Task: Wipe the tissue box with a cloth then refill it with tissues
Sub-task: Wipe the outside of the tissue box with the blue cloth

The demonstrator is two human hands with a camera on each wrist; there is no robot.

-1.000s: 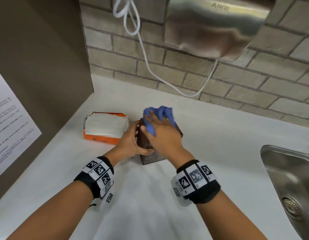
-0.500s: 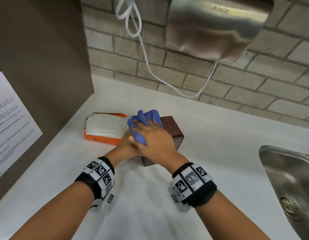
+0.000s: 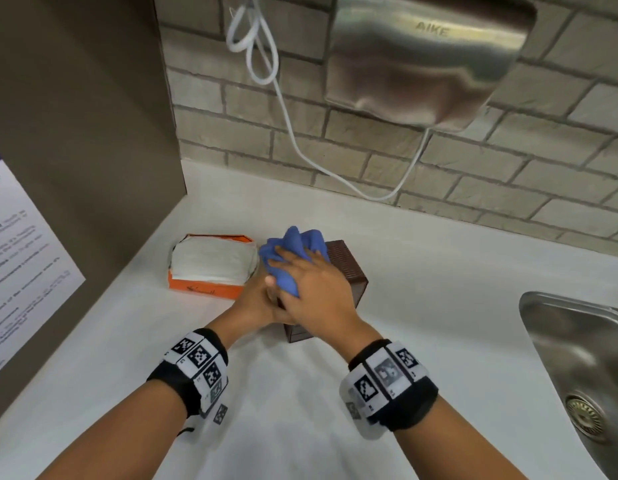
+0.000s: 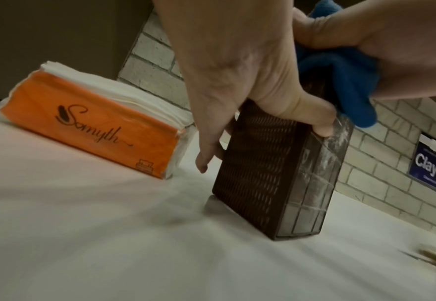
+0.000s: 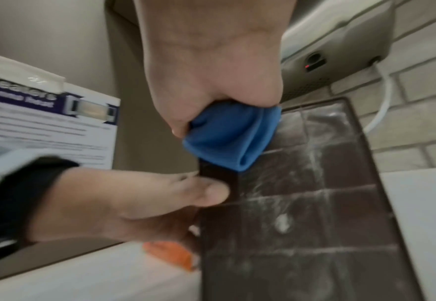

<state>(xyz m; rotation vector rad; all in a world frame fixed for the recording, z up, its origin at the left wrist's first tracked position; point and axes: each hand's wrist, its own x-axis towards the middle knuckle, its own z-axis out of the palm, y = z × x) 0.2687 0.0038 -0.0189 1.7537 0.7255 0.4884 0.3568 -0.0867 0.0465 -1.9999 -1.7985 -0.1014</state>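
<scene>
The brown woven tissue box [image 3: 347, 271] stands on its side on the white counter [image 3: 439, 306], its dusty clear bottom panel [image 5: 314, 203] facing me. My left hand [image 3: 253, 303] grips the box's left side, thumb [image 4: 312, 116] on the near edge. My right hand [image 3: 318, 292] holds a bunched blue cloth [image 3: 293, 251] and presses it on the box's upper left edge, just above the left hand. The wrist views show the box [image 4: 258, 167] and the cloth [image 5: 229, 138] pinched under the right thumb. An opened orange tissue pack [image 3: 214, 265] lies just left of the box.
A steel sink [image 3: 577, 358] is set into the counter at the right. A hand dryer [image 3: 421, 57] with a white cord [image 3: 293, 133] hangs on the brick wall behind. A brown partition [image 3: 75, 133] bearing a poster [image 3: 20, 258] closes the left side.
My right hand has slid the cloth leftward across the top of the box to its left edge, over the left hand. The box's right half is now uncovered.
</scene>
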